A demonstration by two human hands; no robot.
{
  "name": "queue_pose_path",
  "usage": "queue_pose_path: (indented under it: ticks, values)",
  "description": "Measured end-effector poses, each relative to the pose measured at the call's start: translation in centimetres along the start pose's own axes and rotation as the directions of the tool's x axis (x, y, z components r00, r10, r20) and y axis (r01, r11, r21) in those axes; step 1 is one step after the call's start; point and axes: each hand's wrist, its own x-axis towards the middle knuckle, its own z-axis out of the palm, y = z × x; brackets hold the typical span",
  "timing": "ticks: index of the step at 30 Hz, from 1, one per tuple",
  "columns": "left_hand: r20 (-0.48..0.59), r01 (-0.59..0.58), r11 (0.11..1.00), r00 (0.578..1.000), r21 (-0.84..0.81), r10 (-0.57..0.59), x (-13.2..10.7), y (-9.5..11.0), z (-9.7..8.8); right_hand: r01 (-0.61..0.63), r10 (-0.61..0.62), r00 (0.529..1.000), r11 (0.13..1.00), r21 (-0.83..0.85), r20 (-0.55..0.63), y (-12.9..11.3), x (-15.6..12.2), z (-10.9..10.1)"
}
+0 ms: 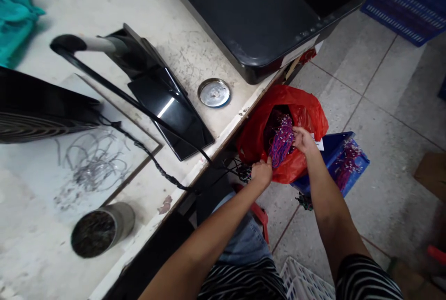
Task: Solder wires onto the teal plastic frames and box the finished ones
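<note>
A red plastic bag (306, 109) stands open beside the worktable, filled with a bundle of purple and pink cords (282, 140). My left hand (262, 171) is closed on the bag's near edge, holding it. Inside the bag's mouth, my right hand (303, 140) has its fingers closed on the cords. The bag rests against a blue crate (343, 156) that holds more of the same cords.
The worn white table (181, 49) carries a black machine base with a cable (163, 100), a round metal lid (213, 92), a grey cup of small parts (101, 229), loose wires (94, 163) and a black tray (258, 12). A white crate (303, 281) sits on the tiled floor.
</note>
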Motion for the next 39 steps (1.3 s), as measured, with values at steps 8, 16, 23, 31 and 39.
queue_pose_path:
  ticks: [8,16,23,31,39]
  values:
    - [-0.001,0.001,0.999,1.000,-0.037,-0.001,0.8,0.2,-0.5,0.091,-0.133,0.981,0.956,-0.279,-0.138,-1.4,2.5,3.3]
    - [-0.011,-0.005,0.993,1.000,-0.117,0.003,0.6,0.8,-2.0,0.220,-0.295,0.943,0.900,-0.377,-0.154,-3.0,3.1,3.8]
    - [0.054,-0.011,0.981,0.998,-0.195,0.022,-0.1,1.1,-1.8,0.229,-0.252,0.959,0.958,-0.172,-0.128,-1.7,2.4,3.6]
    - [0.198,-0.117,0.924,0.960,-0.365,0.199,-0.7,2.6,-0.5,0.143,-0.143,0.990,0.986,0.087,-0.001,-0.9,-0.5,0.7]
    - [0.204,-0.033,0.775,0.957,-0.631,0.206,1.8,3.8,0.1,0.020,-0.036,0.992,0.991,0.134,0.117,-0.3,0.4,-1.0]
